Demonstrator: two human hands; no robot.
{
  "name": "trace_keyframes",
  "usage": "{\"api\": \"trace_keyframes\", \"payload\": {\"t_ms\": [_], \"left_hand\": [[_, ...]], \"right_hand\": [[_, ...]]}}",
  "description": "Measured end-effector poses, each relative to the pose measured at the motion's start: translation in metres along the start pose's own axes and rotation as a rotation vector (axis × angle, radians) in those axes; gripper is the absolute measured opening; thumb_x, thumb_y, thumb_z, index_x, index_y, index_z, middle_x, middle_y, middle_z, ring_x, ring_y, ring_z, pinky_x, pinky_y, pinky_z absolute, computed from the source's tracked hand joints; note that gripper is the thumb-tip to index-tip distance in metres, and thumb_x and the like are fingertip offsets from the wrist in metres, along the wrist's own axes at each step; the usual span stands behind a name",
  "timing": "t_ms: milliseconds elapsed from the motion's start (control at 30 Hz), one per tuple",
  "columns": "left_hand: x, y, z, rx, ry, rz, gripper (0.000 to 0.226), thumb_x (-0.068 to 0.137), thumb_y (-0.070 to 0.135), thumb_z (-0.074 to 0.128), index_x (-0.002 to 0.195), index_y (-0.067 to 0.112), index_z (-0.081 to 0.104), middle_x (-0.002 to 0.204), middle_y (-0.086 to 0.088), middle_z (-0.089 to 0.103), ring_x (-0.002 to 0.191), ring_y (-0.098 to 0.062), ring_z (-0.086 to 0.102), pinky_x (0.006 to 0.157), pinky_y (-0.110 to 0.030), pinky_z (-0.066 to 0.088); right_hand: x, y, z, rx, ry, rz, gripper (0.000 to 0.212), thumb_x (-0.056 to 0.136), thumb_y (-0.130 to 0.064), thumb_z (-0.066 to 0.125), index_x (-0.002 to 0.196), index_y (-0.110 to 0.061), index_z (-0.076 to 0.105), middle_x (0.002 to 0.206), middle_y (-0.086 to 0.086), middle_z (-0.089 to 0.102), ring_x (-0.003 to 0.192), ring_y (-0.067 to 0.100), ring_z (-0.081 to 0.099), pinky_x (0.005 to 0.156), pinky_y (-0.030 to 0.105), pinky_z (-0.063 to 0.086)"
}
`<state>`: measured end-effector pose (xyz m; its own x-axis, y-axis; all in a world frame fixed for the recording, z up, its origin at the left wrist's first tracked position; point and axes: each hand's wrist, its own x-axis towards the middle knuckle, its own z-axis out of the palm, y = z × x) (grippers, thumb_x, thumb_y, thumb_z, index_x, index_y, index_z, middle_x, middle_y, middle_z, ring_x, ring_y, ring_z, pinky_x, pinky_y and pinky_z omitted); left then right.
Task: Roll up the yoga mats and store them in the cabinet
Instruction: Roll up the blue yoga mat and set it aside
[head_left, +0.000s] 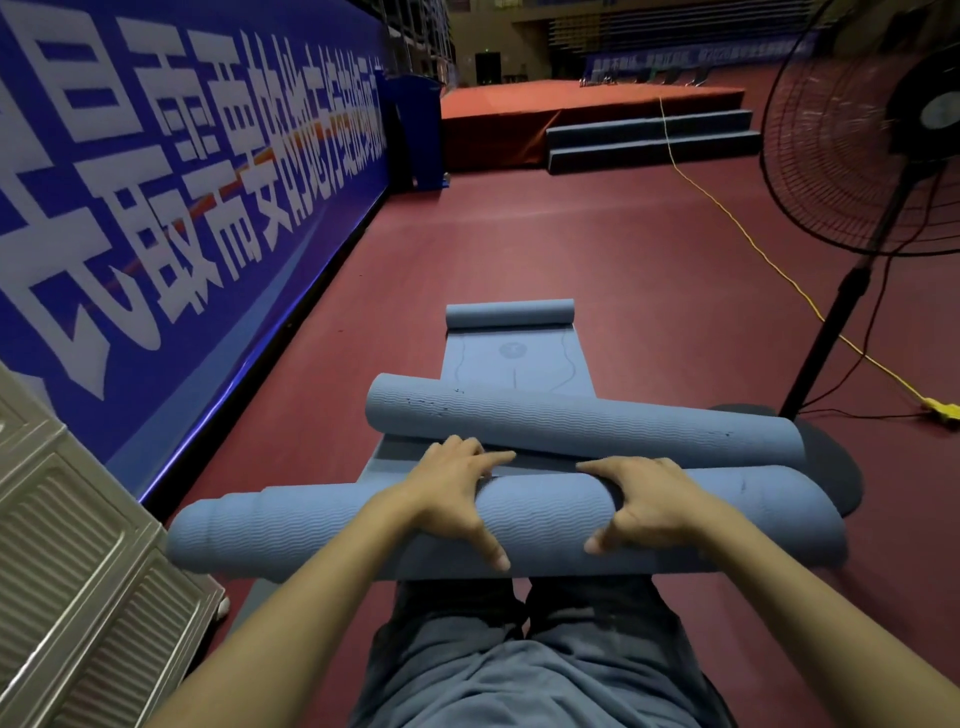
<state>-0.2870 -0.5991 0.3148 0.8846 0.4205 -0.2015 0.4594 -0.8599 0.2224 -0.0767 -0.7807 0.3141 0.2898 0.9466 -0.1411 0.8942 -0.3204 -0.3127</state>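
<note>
2 mats rolled, 1 left, none stored yet.
Our left hand & right hand curl round the near roll on the floor; 2nd roll just behind, far mat half-rolled, cabinet at left.

Under both hands, the rolled yoga mat is grey-blue with a fine wavy rib texture; the second roll just beyond them matches it, while the flat mat farther out is plain blue with faint line markings on a maroon floor
</note>
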Motion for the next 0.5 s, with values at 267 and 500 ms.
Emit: {"api": "trace_keyframes", "payload": {"t_ms": [267, 500], "left_hand": [[-0.006, 0.015, -0.002, 0.168, 0.001, -0.032, 0.076, 0.060, 0.071, 0.081, 0.113, 0.023, 0.054, 0.115, 0.002, 0.065, 0.107, -0.026, 0.061, 0.086, -0.039, 0.050], [0.008, 0.017, 0.011, 0.252, -0.036, -0.081, 0.138, 0.035, 0.073, 0.092, 0.144, 0.015, 0.033, 0.136, -0.006, 0.056, 0.123, -0.028, 0.053, 0.104, -0.040, 0.046]], "right_hand": [[-0.003, 0.004, 0.008, -0.025, 0.066, -0.026, 0.086, 0.073, -0.071, 0.059, 0.151, -0.036, 0.044, 0.149, -0.013, 0.053, 0.137, 0.015, 0.047, 0.113, 0.038, 0.029], [0.009, 0.003, 0.010, -0.186, -0.034, 0.009, 0.103, 0.074, -0.086, 0.034, 0.161, -0.031, 0.022, 0.163, -0.007, 0.032, 0.146, 0.023, 0.032, 0.119, 0.048, 0.022]]}}
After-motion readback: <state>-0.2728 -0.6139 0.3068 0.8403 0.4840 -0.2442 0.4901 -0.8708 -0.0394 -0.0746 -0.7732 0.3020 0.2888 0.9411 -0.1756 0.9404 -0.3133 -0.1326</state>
